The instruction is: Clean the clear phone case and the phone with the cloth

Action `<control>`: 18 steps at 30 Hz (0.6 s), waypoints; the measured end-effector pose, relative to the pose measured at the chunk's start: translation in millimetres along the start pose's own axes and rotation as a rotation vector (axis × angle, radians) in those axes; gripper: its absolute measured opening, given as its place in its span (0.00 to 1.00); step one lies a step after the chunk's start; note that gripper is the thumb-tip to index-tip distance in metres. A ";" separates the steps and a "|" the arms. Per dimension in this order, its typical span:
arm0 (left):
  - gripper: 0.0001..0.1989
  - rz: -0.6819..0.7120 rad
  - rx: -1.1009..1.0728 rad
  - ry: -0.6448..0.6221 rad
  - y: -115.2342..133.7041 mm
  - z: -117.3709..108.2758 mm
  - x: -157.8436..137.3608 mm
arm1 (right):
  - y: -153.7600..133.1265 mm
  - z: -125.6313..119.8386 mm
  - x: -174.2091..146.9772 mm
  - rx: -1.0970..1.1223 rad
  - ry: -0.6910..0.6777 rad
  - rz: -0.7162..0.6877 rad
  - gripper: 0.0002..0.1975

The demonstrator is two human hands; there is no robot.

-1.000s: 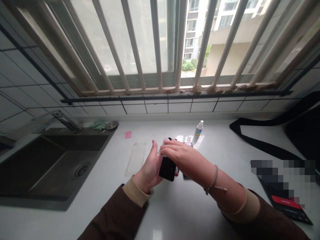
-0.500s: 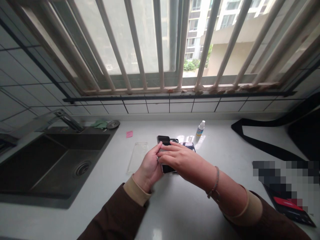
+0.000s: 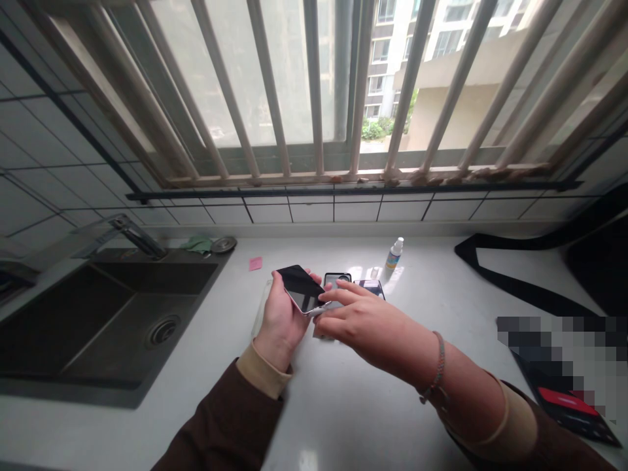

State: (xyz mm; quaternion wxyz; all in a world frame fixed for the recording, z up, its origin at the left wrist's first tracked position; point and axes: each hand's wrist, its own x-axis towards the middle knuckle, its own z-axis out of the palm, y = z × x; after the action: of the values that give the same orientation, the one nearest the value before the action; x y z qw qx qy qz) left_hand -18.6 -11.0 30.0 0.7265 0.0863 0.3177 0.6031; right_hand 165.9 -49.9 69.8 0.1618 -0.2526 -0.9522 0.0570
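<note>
A smartphone (image 3: pixel 300 286) with a dark, reflective screen lies tilted in my left hand (image 3: pixel 283 319); its thumb runs along the near left edge and fingertips show past the far side. My right hand (image 3: pixel 354 309) has its fingers at the phone's lower right corner, one at the screen and others below the pale edge. Its thumb is hidden. Behind and beside the right fingers, a black-rimmed phone case (image 3: pixel 337 277) and another dark-screened phone or flat device (image 3: pixel 371 286) lie on the counter. A clear case (image 3: pixel 260 313) is partly covered by my left hand.
On the white counter (image 3: pixel 314 405) stand a small white bottle (image 3: pixel 394 254) and a pink note (image 3: pixel 256 263). A sink (image 3: pixel 122 314) with a faucet (image 3: pixel 137 237) is at left. A black strap (image 3: pixel 515 288) and partly pixelated dark packages (image 3: pixel 564 399) lie right. Window bars (image 3: pixel 316 98) rise behind.
The phone has turned and shifted left in my left hand, baring its screen and the black-rimmed case. My right hand has moved from over the phone to its lower right corner.
</note>
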 end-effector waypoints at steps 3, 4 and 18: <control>0.35 0.008 0.006 -0.034 5.4 1.5 -0.1 | 8.2 0.4 -2.3 -0.020 0.005 0.055 0.16; 0.35 0.016 0.016 -0.043 6.8 2.0 -0.7 | 10.7 0.3 -3.0 -0.026 0.023 0.069 0.17; 0.35 0.054 -0.022 -0.020 0.9 3.9 -0.6 | 2.9 -7.9 -4.8 -0.139 0.281 0.213 0.16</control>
State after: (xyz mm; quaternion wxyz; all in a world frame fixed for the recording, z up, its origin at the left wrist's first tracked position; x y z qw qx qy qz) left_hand -17.2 -10.4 33.8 0.7141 0.0931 0.3014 0.6250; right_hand 173.8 -49.5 75.4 0.2683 -0.3678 -0.8899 -0.0280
